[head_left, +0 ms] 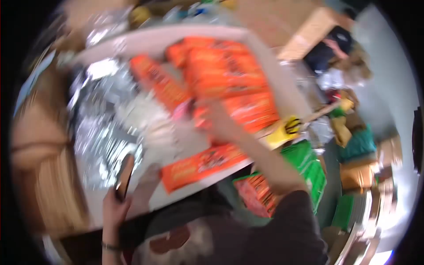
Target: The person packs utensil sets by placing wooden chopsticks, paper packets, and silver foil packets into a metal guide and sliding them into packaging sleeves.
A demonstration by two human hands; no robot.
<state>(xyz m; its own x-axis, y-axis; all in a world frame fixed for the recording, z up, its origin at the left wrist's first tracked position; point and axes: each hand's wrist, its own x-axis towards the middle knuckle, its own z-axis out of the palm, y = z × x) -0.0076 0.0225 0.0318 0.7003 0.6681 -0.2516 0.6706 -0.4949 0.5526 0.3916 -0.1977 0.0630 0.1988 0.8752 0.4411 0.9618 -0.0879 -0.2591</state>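
My left hand (115, 207) is at the near left edge of the table, closed round a dark flat object with a tan face (125, 176). My right hand (214, 117) reaches over the table, blurred, beside the piled orange packets (229, 70); its fingers and anything in them are smeared. A long orange packet (159, 81) slants to the left of the pile. Another orange packet (203, 167) lies along the near edge. Shiny silver wrappers (101, 115) cover the left side, next to a heap of whitish pieces (148, 119).
The pale table (291, 88) has a raised rim. Cardboard boxes (39, 128) stand at the left. To the right are a yellow item (282, 132), green packs (309, 170), a red-orange pack (256, 194) and mixed bags. More cardboard (265, 22) lies behind.
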